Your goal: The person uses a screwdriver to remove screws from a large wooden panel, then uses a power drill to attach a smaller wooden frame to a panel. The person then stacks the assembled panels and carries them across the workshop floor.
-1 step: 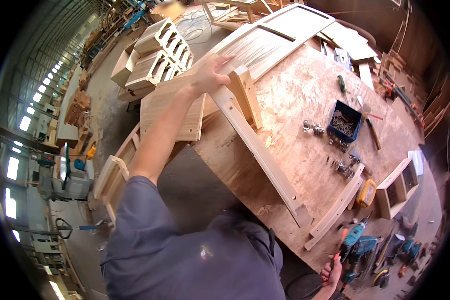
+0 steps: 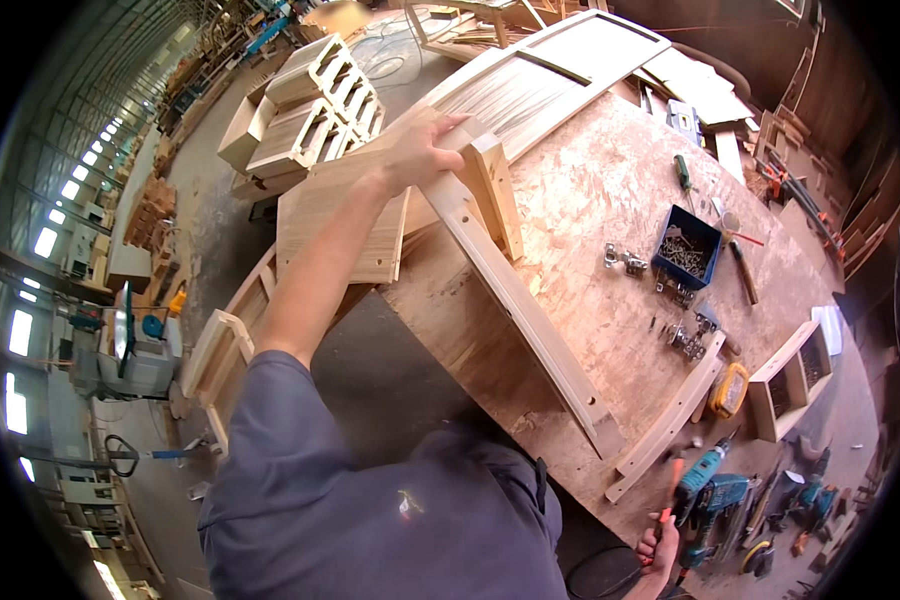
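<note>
Left hand: the left hand (image 2: 417, 150) was stretched far out over the big chipboard workbench (image 2: 610, 200). Its fingers were closed over the top end of a long pale wooden rail (image 2: 525, 310).
Rail: the long pale wooden rail was laid slanting across the workbench. Its far end was under the left hand and its near end was close to the bench edge by the person's body.
Block: a short upright pale wooden piece (image 2: 495, 190) was joined to the rail just to the right of the left hand, touching the rail.
Right hand: the right hand (image 2: 660, 545) was seen low at the bottom edge, well apart from the rail. It was wrapped around a thin tool with a red and orange handle (image 2: 670, 490).
Second strip: a thinner pale wooden strip (image 2: 670, 420) was laid near the rail's near end, just beside it.
Drill: a blue-green power drill (image 2: 710, 480) was laid just beside the right hand.
Box: a small blue box of screws (image 2: 686, 246) was set on the bench to the right of the rail, well apart from both hands.
Hinges: some shiny metal hinges (image 2: 625, 260) were laid beside the blue box.
Tape: a yellow measuring tape (image 2: 728, 390) was laid near the thin strip.
</note>
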### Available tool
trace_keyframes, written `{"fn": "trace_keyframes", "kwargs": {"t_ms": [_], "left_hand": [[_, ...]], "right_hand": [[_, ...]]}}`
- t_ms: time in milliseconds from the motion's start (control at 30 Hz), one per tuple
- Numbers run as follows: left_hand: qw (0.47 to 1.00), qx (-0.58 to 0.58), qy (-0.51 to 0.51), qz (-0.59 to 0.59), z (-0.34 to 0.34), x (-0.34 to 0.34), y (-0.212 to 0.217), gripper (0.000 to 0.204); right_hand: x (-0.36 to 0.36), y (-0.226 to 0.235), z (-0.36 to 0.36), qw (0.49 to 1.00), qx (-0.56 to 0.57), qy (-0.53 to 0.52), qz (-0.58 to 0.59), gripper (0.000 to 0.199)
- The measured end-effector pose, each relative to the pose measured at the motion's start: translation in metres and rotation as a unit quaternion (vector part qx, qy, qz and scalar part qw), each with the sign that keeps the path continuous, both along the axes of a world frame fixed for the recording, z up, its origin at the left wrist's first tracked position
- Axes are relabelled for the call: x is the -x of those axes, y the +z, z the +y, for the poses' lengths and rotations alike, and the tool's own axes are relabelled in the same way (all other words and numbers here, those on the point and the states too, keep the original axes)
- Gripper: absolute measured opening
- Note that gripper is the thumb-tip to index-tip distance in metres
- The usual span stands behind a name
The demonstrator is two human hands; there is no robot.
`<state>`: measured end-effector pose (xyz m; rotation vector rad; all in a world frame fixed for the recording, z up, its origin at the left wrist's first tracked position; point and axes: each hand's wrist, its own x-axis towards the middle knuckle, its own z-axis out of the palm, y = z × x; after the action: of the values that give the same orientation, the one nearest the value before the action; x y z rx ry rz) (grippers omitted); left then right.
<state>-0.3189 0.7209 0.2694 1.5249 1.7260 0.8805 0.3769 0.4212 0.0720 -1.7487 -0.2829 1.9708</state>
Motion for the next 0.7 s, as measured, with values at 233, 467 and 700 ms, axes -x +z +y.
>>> {"fn": "trace_keyframes", "kwargs": {"t_ms": [233, 467, 700], "left_hand": [[0.998, -0.045, -0.013, -0.039, -0.003, 0.006, -0.006, 0.080], [0.996, -0.069, -0.034, -0.036, 0.002, 0.018, -0.006, 0.074], [0.984, -0.118, -0.064, 0.120, 0.005, 0.019, -0.024, 0.066]], "right_hand": [[0.057, 0.023, 0.035, 0.990, -0.125, -0.001, 0.072, 0.037], [0.181, 0.170, 0.148, 0.874, -0.444, 0.058, -0.188, 0.013], [0.283, 0.222, 0.234, 0.863, -0.464, 0.134, -0.147, 0.011]]}}
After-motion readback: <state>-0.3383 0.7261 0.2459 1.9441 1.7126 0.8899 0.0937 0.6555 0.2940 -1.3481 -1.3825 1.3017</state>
